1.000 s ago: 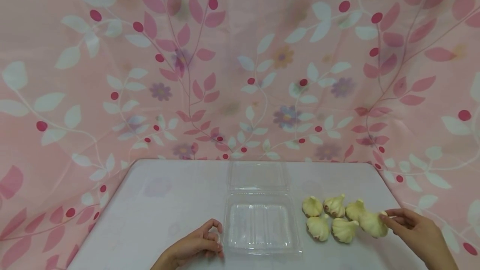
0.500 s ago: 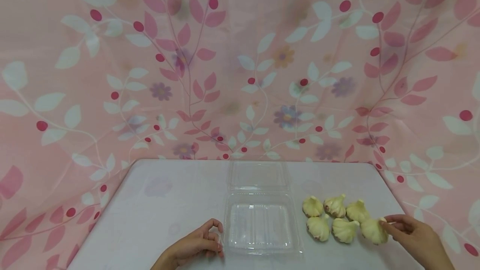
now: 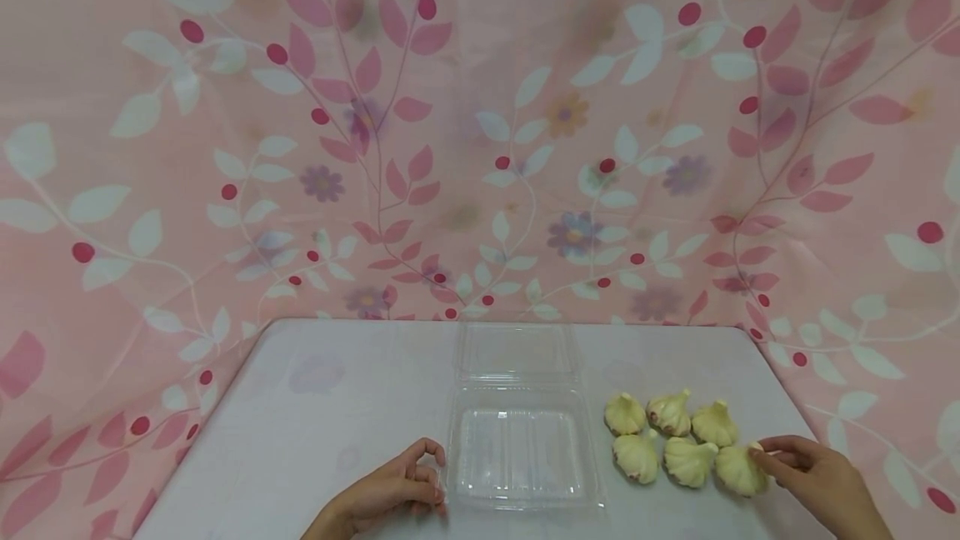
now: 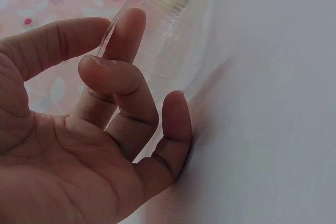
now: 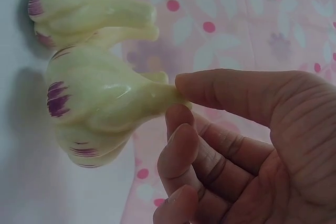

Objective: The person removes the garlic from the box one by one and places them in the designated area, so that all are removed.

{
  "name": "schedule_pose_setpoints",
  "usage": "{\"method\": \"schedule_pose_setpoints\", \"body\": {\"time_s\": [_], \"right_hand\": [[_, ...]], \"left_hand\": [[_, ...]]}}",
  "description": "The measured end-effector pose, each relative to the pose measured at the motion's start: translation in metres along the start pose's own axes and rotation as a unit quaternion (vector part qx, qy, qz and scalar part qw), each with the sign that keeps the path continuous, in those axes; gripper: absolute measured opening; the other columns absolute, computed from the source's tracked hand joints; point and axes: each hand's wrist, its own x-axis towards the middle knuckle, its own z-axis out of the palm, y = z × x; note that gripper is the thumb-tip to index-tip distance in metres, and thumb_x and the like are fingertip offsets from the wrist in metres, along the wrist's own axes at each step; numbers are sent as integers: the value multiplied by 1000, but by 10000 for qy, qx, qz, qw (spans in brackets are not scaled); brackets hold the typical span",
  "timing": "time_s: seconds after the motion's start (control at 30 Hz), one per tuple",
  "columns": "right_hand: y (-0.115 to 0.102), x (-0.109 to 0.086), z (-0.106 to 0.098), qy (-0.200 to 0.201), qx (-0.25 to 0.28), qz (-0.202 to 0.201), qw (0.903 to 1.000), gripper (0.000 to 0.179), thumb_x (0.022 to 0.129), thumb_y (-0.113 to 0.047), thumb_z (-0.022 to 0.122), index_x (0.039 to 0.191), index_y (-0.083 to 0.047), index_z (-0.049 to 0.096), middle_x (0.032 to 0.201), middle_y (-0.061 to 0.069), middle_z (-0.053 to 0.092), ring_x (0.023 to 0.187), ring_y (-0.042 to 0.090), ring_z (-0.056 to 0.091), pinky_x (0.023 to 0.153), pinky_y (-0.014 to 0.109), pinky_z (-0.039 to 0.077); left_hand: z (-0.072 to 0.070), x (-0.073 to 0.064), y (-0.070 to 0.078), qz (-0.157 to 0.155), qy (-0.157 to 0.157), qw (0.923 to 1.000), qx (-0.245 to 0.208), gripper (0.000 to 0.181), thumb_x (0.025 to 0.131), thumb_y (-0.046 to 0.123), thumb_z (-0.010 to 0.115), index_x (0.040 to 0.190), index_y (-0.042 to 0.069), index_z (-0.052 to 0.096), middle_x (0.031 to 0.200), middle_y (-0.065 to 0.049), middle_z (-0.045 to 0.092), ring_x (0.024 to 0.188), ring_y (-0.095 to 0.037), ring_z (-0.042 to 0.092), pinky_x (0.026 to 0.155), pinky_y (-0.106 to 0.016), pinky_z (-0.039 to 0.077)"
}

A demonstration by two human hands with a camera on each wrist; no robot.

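In the head view my right hand [image 3: 821, 477] pinches the stem of a pale garlic bulb [image 3: 738, 471] at the right end of the front row. Close up, the right wrist view has thumb and forefinger meeting on the stem, and purple streaks mark the base of this garlic bulb [image 5: 92, 106]. At the near left edge of a hinged clear plastic container [image 3: 525, 502], my left hand [image 3: 393, 486] holds the rim. The left wrist view shows that thin rim between thumb and forefinger of the left hand [image 4: 100, 114], with the other fingers curled beside it.
Several more garlic bulbs stand in two rows right of the container, among them a front one [image 3: 636, 458] and a back one [image 3: 714, 422]. The container's lid [image 3: 517, 350] lies folded back. A pink floral cloth [image 3: 450, 107] hangs behind the white table [image 3: 322, 415].
My right hand has brought its garlic bulb down and toward the near side, then slightly left, into line with the front row. My left hand and the container have stayed in place.
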Motion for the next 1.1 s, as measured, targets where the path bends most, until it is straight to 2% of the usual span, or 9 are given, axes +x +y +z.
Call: {"method": "schedule_pose_setpoints", "body": {"time_s": [0.17, 0.4, 0.77, 1.1], "right_hand": [[3, 5, 4, -44, -53, -98, 9999, 60, 92, -52, 64, 114, 3, 66, 87, 2, 72, 78, 18, 65, 61, 31, 47], [5, 8, 11, 92, -212, -286, 9993, 54, 91, -51, 66, 109, 0, 69, 85, 2, 71, 72, 13, 61, 60, 29, 46], [-1, 11, 16, -69, -197, -168, 9996, 56, 90, -52, 67, 108, 1, 68, 84, 2, 71, 74, 14, 60, 61, 31, 46], [-3, 8, 16, -154, -225, -258, 9993, 56, 91, -53, 64, 111, -1, 67, 82, -1, 69, 71, 15, 56, 60, 30, 41]], "left_hand": [[0, 0, -1, 17, 0, 10000, 1, 41, 93, 4, 63, 122, 1, 33, 89, -8, 71, 67, -11, 48, 63, -23, 36], [0, 0, -2, -21, 19, 10000, -76, 41, 93, 3, 62, 122, 2, 33, 90, -9, 72, 68, -10, 49, 63, -23, 37], [0, 0, -3, -29, 67, 9999, -82, 42, 92, 3, 63, 122, 1, 34, 90, -9, 71, 67, -10, 49, 63, -23, 38], [0, 0, -2, -5, 59, 10000, -30, 45, 93, 5, 63, 126, 0, 33, 90, -8, 71, 70, -10, 53, 63, -23, 39]]}}
